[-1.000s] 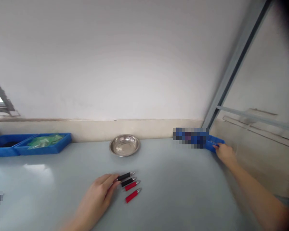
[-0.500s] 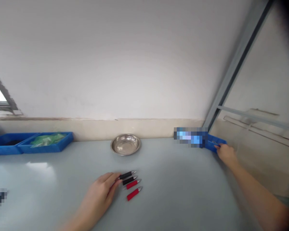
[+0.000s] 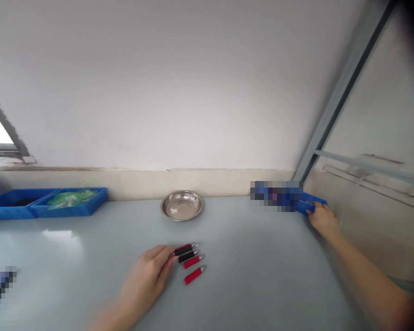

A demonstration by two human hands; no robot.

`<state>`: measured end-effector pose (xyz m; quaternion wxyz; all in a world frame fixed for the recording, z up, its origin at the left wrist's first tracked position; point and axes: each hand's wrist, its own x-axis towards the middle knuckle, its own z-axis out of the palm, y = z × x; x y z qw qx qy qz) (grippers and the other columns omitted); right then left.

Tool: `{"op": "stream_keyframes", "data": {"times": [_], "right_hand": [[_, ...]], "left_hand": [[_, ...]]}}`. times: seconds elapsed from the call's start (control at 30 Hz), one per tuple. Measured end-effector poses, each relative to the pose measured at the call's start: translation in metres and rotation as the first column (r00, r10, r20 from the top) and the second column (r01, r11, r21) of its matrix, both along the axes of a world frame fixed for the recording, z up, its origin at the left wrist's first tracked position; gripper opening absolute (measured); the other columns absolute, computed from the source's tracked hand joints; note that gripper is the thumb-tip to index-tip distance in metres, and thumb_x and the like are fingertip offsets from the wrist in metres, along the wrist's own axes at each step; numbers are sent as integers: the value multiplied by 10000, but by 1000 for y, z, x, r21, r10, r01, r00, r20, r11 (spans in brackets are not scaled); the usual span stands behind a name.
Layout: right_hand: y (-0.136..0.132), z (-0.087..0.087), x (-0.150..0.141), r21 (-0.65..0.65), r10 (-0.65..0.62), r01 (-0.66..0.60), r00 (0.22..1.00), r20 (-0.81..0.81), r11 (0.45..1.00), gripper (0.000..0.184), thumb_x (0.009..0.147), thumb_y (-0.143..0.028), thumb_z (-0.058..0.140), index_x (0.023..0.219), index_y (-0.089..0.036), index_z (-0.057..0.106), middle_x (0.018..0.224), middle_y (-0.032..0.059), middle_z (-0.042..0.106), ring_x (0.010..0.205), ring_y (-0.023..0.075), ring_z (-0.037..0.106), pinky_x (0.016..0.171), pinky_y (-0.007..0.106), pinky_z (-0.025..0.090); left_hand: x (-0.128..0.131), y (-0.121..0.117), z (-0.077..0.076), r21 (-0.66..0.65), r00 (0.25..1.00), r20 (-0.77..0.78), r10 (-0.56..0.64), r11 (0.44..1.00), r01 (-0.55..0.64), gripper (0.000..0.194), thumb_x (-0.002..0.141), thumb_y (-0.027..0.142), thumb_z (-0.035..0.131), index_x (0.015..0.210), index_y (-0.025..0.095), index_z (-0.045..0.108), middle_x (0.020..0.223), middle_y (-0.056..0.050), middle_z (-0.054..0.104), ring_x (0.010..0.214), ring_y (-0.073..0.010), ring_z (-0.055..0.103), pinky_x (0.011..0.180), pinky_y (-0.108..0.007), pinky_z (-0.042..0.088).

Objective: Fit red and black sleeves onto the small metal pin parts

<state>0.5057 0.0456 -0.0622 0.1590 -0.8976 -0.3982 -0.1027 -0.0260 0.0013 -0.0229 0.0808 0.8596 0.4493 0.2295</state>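
Note:
My left hand point(image 3: 148, 278) rests flat on the grey table point(image 3: 255, 276), its fingers stretched out and their tips touching a row of short pen pieces point(image 3: 189, 259) with black or red grips and silver tips. My right hand point(image 3: 322, 219) reaches to the far right corner and its fingers curl on the rim of a blue tray point(image 3: 312, 204). What the fingers hold there, if anything, is hidden.
A round steel dish point(image 3: 181, 205) stands at the back middle by the wall. Two blue trays point(image 3: 44, 203) sit at the back left, one with green bags. A metal frame post point(image 3: 334, 105) rises at the right. Blurred patches lie at left front and beside the right tray.
The view has drifted slightly. My left hand has nudged the pen pieces a little. My right hand stays at the blue tray's rim.

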Motion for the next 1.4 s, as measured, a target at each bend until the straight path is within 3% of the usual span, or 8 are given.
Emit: {"op": "stream_keyframes", "data": {"times": [0.4,0.47,0.57,0.63,0.73,0.87,1.1,1.4], "right_hand": [[-11,40,-70,185,-86,92,995,-40,978,512,756,-272,402,1249,-134,376,1125,266,403,820,361,559,574,404,387],[-9,49,-92,275,-38,44,999,-25,960,492,764,-280,411,1230,-124,394,1110,257,412,841,342,553,604,392,393],[-6,64,-141,389,227,-207,974,-5,898,388,759,-287,437,1103,-115,493,1024,202,483,884,289,534,686,353,402],[-9,72,-184,473,462,-395,887,-28,787,285,754,-316,445,950,-137,549,908,136,543,831,240,537,711,333,403],[-20,77,-257,541,754,-562,613,-236,626,287,780,-408,406,833,-170,557,741,53,580,603,161,519,602,288,411],[-37,66,-331,498,852,-712,288,-437,496,380,812,-481,363,700,-173,555,599,5,549,540,123,477,518,232,364],[-45,42,-351,526,825,-738,71,-561,422,415,841,-464,341,608,-154,488,521,-19,462,471,87,403,475,219,330],[-52,40,-350,585,819,-692,15,-574,422,437,827,-511,349,587,-160,448,525,-29,433,488,82,393,495,218,337]], "left_hand": [[4,-6,8,4,1000,2,-17,1000,17,281,875,291,322,976,210,572,829,-38,625,738,-155,592,658,-256,469],[4,-7,9,16,1000,11,-7,1000,6,276,873,284,328,961,203,577,830,-39,627,742,-155,593,669,-261,469],[4,-7,9,36,999,19,26,999,-26,267,870,282,342,948,196,582,832,-39,630,734,-151,595,662,-255,467],[3,-7,9,57,999,25,37,998,-39,264,866,285,352,948,191,585,830,-40,633,722,-150,596,650,-253,466],[3,-7,10,76,999,34,35,996,-37,273,867,284,347,949,180,585,829,-48,638,716,-152,597,639,-255,464],[2,-4,12,88,999,35,39,995,-42,280,873,280,334,931,169,585,813,-48,640,716,-157,598,639,-260,461],[-2,2,11,95,997,35,63,993,-66,255,865,256,361,947,158,582,865,-57,644,773,-170,597,693,-277,458],[2,-4,13,39,1000,13,4,999,-4,269,877,260,337,947,150,572,822,-59,619,736,-161,571,676,-274,447]]}}
